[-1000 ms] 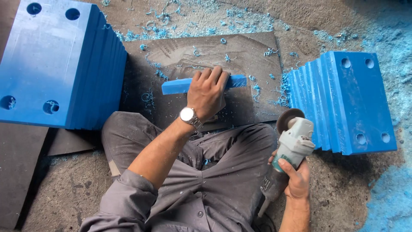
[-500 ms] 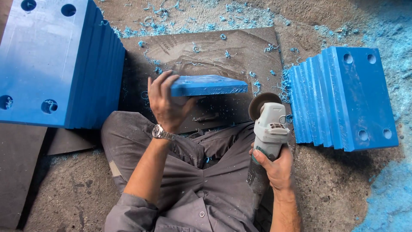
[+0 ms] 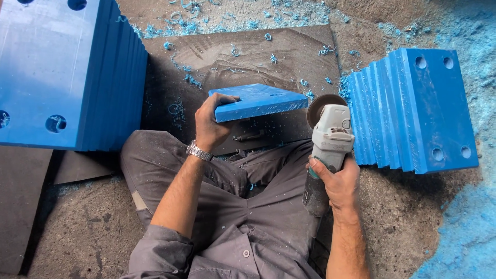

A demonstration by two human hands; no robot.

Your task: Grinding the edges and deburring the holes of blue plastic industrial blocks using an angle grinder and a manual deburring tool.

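Shavings-strewn concrete floor: seated person's left hand grips a blue plastic slab lifted off a dark board, presenting its edge to the angle grinder clasped in the right hand.

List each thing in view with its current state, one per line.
left hand: gripping the blue plate's left end
blue plate: lifted off the dark mat, tilted
right hand: closed around the grinder body
angle grinder: held, disc next to the plate's right end
dark mat: flat, strewn with blue shavings
left stack: plates on edge
right stack: plates on edge, fanned
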